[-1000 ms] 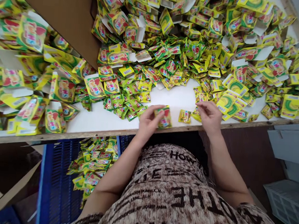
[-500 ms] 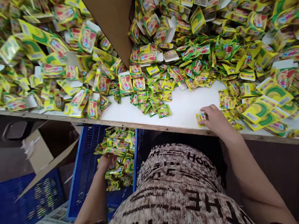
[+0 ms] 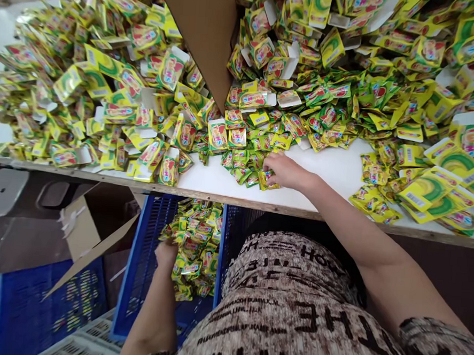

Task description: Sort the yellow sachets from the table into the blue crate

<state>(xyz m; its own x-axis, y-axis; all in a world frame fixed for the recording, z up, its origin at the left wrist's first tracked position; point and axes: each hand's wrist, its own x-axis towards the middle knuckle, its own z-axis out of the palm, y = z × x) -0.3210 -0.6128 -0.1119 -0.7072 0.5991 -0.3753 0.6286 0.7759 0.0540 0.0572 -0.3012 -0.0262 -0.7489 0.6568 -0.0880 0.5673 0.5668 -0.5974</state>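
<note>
My right hand (image 3: 286, 171) is above the white tabletop, fingers curled down around a small yellow candy packet (image 3: 265, 181). It rests at the right end of a cluster of small green packets (image 3: 239, 176). My left hand (image 3: 166, 254) is low in the blue crate (image 3: 134, 278), against the left side of a heap of yellow-green packets (image 3: 195, 244). Its fingers are mostly hidden, so what they hold cannot be made out.
Heaps of flat yellow-green boxes (image 3: 171, 71) cover the table's left and right sides. A brown cardboard panel (image 3: 201, 30) stands between them. Below at left are an open carton (image 3: 81, 227) and another blue crate (image 3: 23, 314). The table's wooden edge (image 3: 204, 196) runs across my front.
My right hand has moved left across the table with the small packet, to the green cluster. My left hand has shifted slightly within the crate. The camera view has swung left.
</note>
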